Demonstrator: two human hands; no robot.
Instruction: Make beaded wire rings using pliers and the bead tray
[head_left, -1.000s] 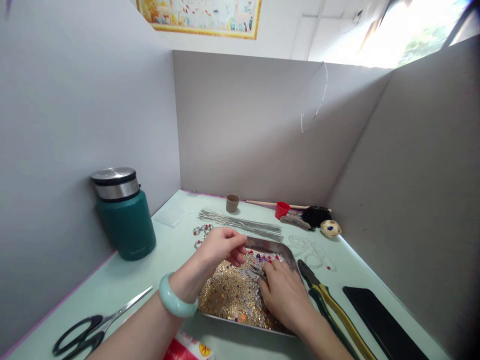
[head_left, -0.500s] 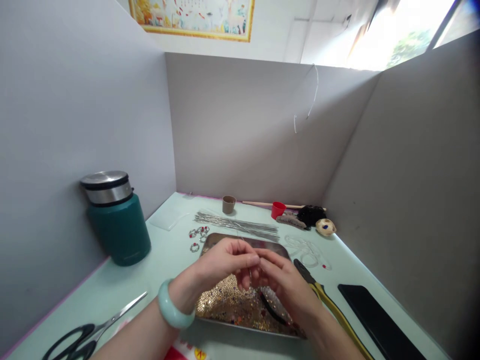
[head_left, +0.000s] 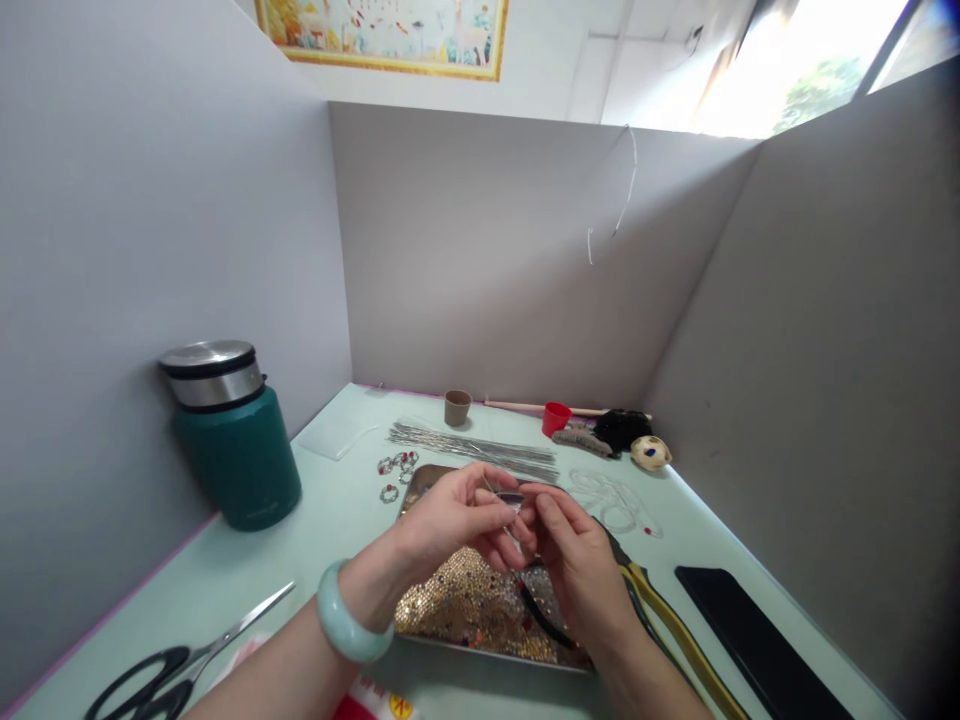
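My left hand, with a pale green bangle on its wrist, is above the metal tray. Its thumb and fingers pinch a thin wire. Close beside it on the right, my right hand has thumb and forefinger pressed together; what lies between them is too small to make out. Below both hands the tray holds many small gold and coloured beads and a black curved handle.
A green flask and scissors are at left. Behind the tray lie wires, beaded rings, a brown cup and a red cup. Yellow-handled pliers and a black case are at right.
My hands have moved slightly apart at the fingertips, and the thin wire now shows between them. My right hand has turned more upright.
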